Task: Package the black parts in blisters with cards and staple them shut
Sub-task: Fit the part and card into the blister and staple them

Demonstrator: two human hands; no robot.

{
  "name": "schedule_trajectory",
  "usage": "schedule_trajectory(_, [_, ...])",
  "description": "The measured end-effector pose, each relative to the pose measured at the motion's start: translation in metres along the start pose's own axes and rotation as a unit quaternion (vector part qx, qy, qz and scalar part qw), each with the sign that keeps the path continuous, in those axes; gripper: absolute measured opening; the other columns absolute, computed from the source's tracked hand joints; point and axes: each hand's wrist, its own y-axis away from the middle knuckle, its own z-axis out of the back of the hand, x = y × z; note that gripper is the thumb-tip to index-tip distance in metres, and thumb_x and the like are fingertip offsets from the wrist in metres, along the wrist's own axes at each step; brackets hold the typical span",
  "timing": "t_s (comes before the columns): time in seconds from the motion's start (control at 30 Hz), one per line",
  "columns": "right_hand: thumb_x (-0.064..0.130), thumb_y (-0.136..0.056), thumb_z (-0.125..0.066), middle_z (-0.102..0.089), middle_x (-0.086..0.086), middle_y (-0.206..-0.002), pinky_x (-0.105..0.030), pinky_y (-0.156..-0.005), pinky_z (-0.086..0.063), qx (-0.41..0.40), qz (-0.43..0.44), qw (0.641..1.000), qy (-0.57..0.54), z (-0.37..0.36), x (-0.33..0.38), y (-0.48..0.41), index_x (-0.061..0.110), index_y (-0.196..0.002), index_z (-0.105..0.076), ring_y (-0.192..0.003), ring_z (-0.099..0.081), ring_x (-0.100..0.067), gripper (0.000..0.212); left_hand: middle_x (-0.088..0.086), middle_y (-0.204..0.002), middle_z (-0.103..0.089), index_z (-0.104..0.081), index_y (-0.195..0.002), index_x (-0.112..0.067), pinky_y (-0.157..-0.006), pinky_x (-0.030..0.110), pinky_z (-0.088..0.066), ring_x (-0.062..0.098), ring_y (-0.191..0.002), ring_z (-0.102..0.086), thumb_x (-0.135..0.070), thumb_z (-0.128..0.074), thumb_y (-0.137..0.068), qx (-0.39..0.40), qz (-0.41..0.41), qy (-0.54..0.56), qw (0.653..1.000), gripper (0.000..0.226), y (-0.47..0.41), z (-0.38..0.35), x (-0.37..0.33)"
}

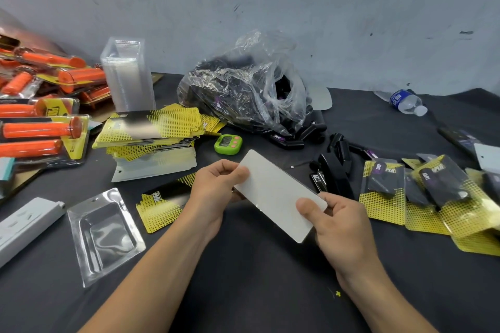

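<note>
Both my hands hold one card [276,192] with its white back facing me, above the dark table. My left hand [216,192] pinches its upper left end and my right hand [335,227] pinches its lower right end. An empty clear blister [104,235] lies at the left, beside a loose yellow-and-black card [159,208]. A stack of cards [151,138] sits behind them. Black parts fill a clear plastic bag [243,94], and loose ones [300,135] spill out. A black stapler [335,176] lies right of the card. Finished packs [433,197] are piled at the right.
A tall stack of clear blisters [127,73] stands at the back left, next to packs with orange grips [40,105]. A green timer [228,143], a white power strip [24,227] and a water bottle [403,101] lie on the table [257,278].
</note>
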Motion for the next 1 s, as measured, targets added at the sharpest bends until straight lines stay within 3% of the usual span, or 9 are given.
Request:
schedule_trajectory(0.13, [0.013, -0.091, -0.075, -0.063, -0.006, -0.057, -0.025, -0.046, -0.042, 0.047, 0.006, 0.999, -0.024, 0.001, 0.008, 0.001, 0.028, -0.087, -0.078, -0.047, -0.052, -0.015, 0.016, 0.007, -0.081, -0.074, -0.067, -0.086, -0.006, -0.064, 0.030, -0.062, 0.015, -0.073, -0.071, -0.003, -0.069, -0.095, -0.014, -0.001, 0.055, 0.998, 0.010, -0.003, 0.001, 0.002])
schedule_trajectory(0.27, [0.008, -0.089, -0.076, -0.062, 0.006, -0.056, -0.014, -0.045, -0.039, -0.087, 0.155, 0.974, 0.140, -0.003, 0.008, 0.006, 0.028, -0.078, -0.076, -0.047, -0.054, -0.006, 0.023, 0.011, -0.094, -0.075, -0.068, -0.108, -0.007, -0.059, 0.032, -0.062, 0.019, -0.074, -0.075, -0.021, -0.074, -0.095, -0.066, 0.024, -0.017, 0.997, 0.019, -0.001, -0.006, 0.006])
schedule_trajectory(0.37, [0.007, -0.088, -0.078, -0.061, 0.014, -0.062, -0.003, -0.051, -0.035, -0.133, 0.238, 0.937, 0.217, -0.010, 0.011, 0.006, 0.025, -0.086, -0.078, -0.055, -0.057, -0.002, 0.019, 0.015, -0.102, -0.078, -0.064, -0.119, -0.001, -0.049, 0.027, -0.058, 0.021, -0.073, -0.078, -0.048, -0.055, -0.103, 0.079, 0.175, 0.031, 0.981, 0.050, 0.008, -0.014, 0.000])
schedule_trajectory(0.47, [0.003, -0.082, -0.083, -0.070, 0.014, -0.077, -0.024, -0.063, -0.056, -0.084, 0.299, 0.902, 0.300, -0.011, 0.007, 0.004, 0.021, -0.093, -0.080, -0.065, -0.064, -0.007, 0.021, 0.011, -0.101, -0.078, -0.064, -0.125, -0.006, -0.073, 0.036, -0.065, 0.020, -0.083, -0.077, -0.059, -0.047, -0.098, 0.228, 0.211, 0.110, 0.944, 0.062, 0.015, -0.017, -0.002])
schedule_trajectory(0.53, [0.005, -0.074, -0.088, -0.072, 0.008, -0.080, -0.041, -0.059, -0.058, -0.048, 0.315, 0.876, 0.361, -0.014, 0.006, 0.005, 0.023, -0.091, -0.080, -0.064, -0.065, -0.021, 0.026, 0.010, -0.094, -0.077, -0.066, -0.122, -0.007, -0.082, 0.039, -0.063, 0.018, -0.078, -0.075, -0.054, -0.047, -0.099, 0.234, 0.191, 0.091, 0.949, 0.056, 0.015, -0.018, 0.002])
schedule_trajectory(0.67, [0.012, -0.074, -0.087, -0.074, 0.017, -0.096, -0.036, -0.069, -0.058, 0.025, 0.258, 0.887, 0.382, -0.016, 0.005, 0.005, 0.032, -0.098, -0.081, -0.069, -0.063, -0.012, 0.031, 0.016, -0.089, -0.075, -0.069, -0.105, 0.000, -0.063, 0.033, -0.061, 0.021, -0.071, -0.073, -0.009, -0.061, -0.097, 0.126, 0.153, 0.052, 0.979, 0.014, 0.009, -0.020, 0.015])
schedule_trajectory(0.8, [0.005, -0.079, -0.079, -0.072, 0.030, -0.097, -0.004, -0.082, -0.048, -0.021, 0.152, 0.965, 0.213, -0.015, 0.000, 0.004, 0.032, -0.099, -0.082, -0.092, -0.065, 0.013, 0.034, 0.015, -0.102, -0.079, -0.068, -0.107, -0.002, -0.085, 0.043, -0.062, 0.028, -0.091, -0.077, 0.006, -0.060, -0.089, 0.081, 0.102, 0.043, 0.991, 0.021, 0.001, -0.014, 0.015])
schedule_trajectory(0.9, [0.027, -0.091, -0.076, -0.073, 0.022, -0.096, -0.019, -0.069, -0.057, -0.074, 0.038, 0.992, 0.091, -0.012, 0.000, 0.000, 0.042, -0.112, -0.070, -0.080, -0.071, -0.004, 0.026, 0.015, -0.107, -0.078, -0.068, -0.109, -0.005, -0.098, 0.051, -0.057, 0.027, -0.097, -0.076, 0.008, -0.058, -0.087, 0.117, 0.082, 0.042, 0.989, 0.028, 0.000, -0.011, 0.011])
schedule_trajectory(1.0, [0.023, -0.095, -0.072, -0.075, -0.003, -0.080, -0.031, -0.053, -0.058, -0.005, -0.065, 0.997, -0.028, -0.019, -0.001, -0.002, 0.026, -0.107, -0.068, -0.060, -0.069, -0.019, 0.012, 0.019, -0.109, -0.076, -0.067, -0.110, -0.005, -0.092, 0.054, -0.060, 0.032, -0.098, -0.075, 0.013, -0.054, -0.083, 0.153, 0.065, 0.064, 0.984, 0.035, 0.002, -0.009, 0.011])
